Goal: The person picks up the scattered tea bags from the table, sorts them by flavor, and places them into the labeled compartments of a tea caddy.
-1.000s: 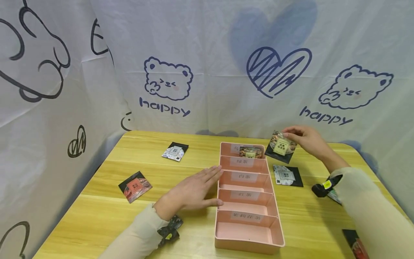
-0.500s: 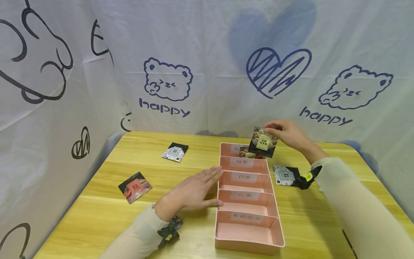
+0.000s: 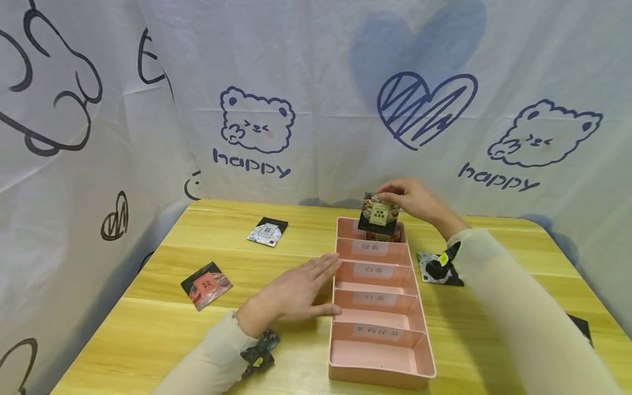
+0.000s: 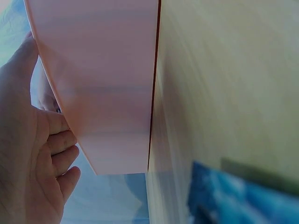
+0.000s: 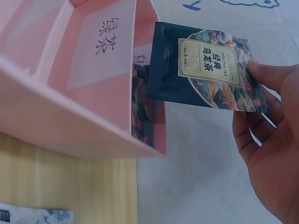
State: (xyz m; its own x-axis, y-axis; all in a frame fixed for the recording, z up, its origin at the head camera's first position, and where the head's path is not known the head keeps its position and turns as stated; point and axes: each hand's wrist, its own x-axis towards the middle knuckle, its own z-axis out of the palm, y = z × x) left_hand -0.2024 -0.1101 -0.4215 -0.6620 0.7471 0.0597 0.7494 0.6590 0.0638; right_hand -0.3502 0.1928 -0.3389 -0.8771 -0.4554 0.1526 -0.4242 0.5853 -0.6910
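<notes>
A pink box point(image 3: 372, 356) with several labelled compartments stands lengthwise on the table. My right hand point(image 3: 417, 202) pinches an oolong tea sachet point(image 3: 378, 214) by its upper edge, between thumb and fingers. The sachet hangs tilted over the farthest compartment; in the right wrist view, its dark end point(image 5: 161, 70) reaches that compartment's opening. Another sachet with a similar picture point(image 5: 142, 116) sits inside there, partly hidden. My left hand point(image 3: 298, 291) lies against the box's left side, fingers straight and touching the rim, also seen in the left wrist view.
Left on the table lie a red-and-black sachet point(image 3: 206, 285) and a white-and-black one point(image 3: 267, 231). Right of the box, another white-and-black sachet point(image 3: 425, 262) is partly covered by my right wrist camera. A dark sachet corner point(image 3: 580, 328) shows beyond my right sleeve. A printed curtain hangs behind.
My right hand has carried the oolong tea sachet leftward, from beside the box to over its farthest compartment. The left hand and the box have stayed put.
</notes>
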